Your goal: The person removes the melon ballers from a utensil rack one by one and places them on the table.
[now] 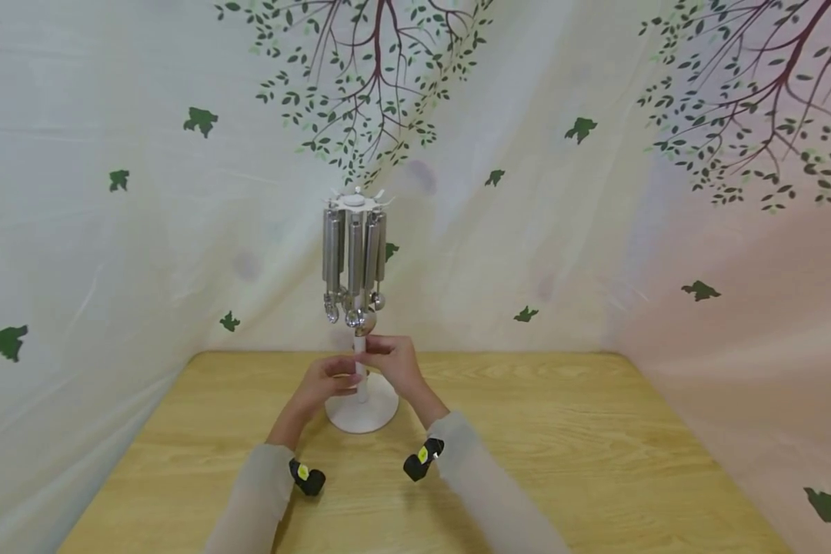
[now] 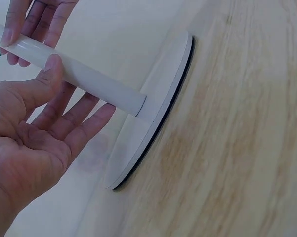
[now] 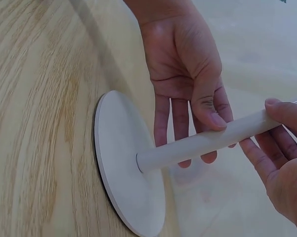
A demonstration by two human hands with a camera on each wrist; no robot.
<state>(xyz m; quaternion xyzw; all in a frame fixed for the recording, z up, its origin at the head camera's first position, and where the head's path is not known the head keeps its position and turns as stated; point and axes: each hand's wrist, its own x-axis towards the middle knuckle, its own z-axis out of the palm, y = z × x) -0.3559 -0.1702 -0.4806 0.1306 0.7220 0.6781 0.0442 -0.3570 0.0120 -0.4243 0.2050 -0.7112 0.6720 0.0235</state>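
A white stand (image 1: 379,410) with a round base stands upright on the table. Several steel utensils (image 1: 355,250) hang from its top ring, with long thick handles and shiny rounded lower ends; their exact kind is too small to tell. My left hand (image 1: 323,382) pinches the stand's pole (image 2: 106,89) low down, thumb on one side and fingers behind. Just above it, my right hand (image 1: 396,363) holds the same pole between thumb and fingers, below the hanging utensils. In the right wrist view, the base (image 3: 126,173) lies flat against the wood.
The wooden table (image 1: 561,454) has rounded back corners. Behind and beside it hangs a pale cloth (image 1: 457,254) printed with branches and green leaves. Each wrist carries a small black camera (image 1: 422,459) over a light sleeve.
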